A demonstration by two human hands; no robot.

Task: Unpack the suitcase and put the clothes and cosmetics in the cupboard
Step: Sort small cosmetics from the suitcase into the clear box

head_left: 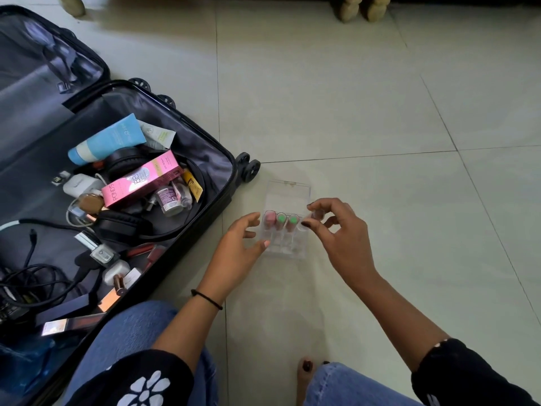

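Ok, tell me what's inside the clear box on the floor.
Three tubes stand in a row in the clear box: one pink-topped tube, two green-topped tubes. The right hand pinches a clear-capped tube, hiding the box's right end.

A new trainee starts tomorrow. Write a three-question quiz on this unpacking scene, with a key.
1. True or false: the clear organizer stands inside the suitcase.
2. Not counting the item held in the fingers, how many lipsticks stand in the organizer? A) one B) three C) six
3. Fill in: the ____ hand pinches a small clear-capped tube over the organizer's right end.

Key
1. False: it stands on the floor tiles, beside the suitcase.
2. B
3. The right hand.
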